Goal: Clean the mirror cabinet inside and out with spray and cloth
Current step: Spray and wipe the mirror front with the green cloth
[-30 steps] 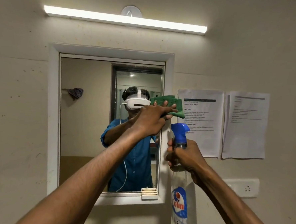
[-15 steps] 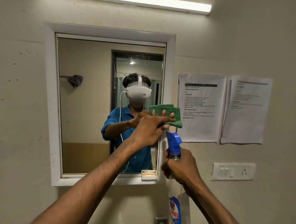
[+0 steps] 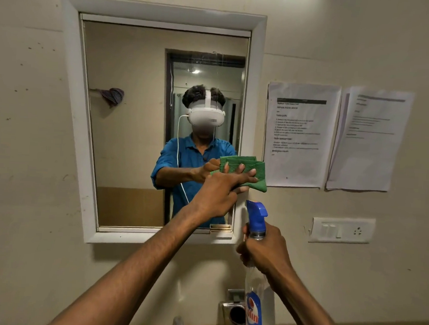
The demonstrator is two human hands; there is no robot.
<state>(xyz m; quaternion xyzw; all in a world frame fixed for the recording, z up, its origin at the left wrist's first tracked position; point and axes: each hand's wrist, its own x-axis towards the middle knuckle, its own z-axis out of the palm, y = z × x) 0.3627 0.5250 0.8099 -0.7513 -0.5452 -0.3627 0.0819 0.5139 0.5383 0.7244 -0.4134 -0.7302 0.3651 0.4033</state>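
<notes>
Two hands are up in front of me at the wall. Farthest left is the mirror cabinet, its white frame set into the wall and its door closed. My left hand reaches to the cabinet's right edge, fingers straight and spread flat over a folded green cloth, pressing it onto the frame and the strip of glass beside it. Just below and to the right, my right hand curls round the neck of the spray bottle, which stands upright, its blue nozzle just under the cloth; I cannot tell whether a finger is on the trigger. Right of these, two printed sheets hang on the wall above a switch plate.
</notes>
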